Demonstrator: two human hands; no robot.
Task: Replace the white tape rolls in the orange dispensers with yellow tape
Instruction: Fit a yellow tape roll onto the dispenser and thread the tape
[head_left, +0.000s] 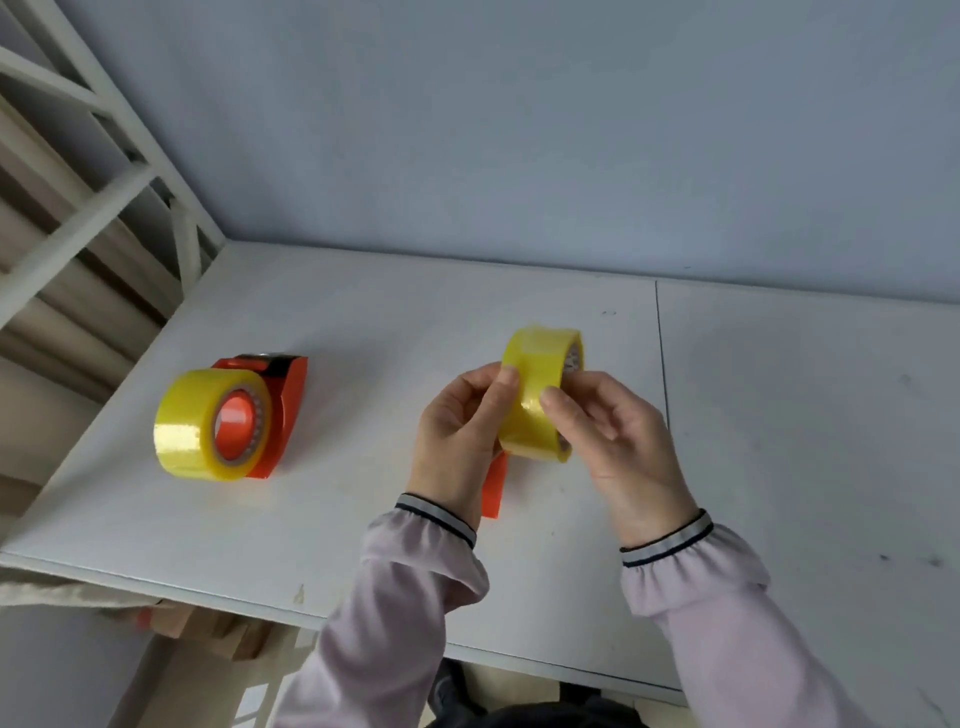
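Both of my hands hold one yellow tape roll (537, 374) upright above the white table (363, 519). My left hand (457, 431) pinches its left edge with the thumb on top, and my right hand (618, 436) grips the roll's right side with the thumb pressed on the tape face. Under my left hand an orange dispenser (493, 486) lies on the table, mostly hidden. At the table's left stands a second orange dispenser (288, 402) with a yellow tape roll (208, 426) mounted on its hub. No white roll is in view.
A white metal frame (88, 208) rises beyond the table's left edge. A blue-grey wall (519, 130) backs the table. A seam (662, 364) runs front to back on the tabletop right of my hands. The table's front edge is near my sleeves.
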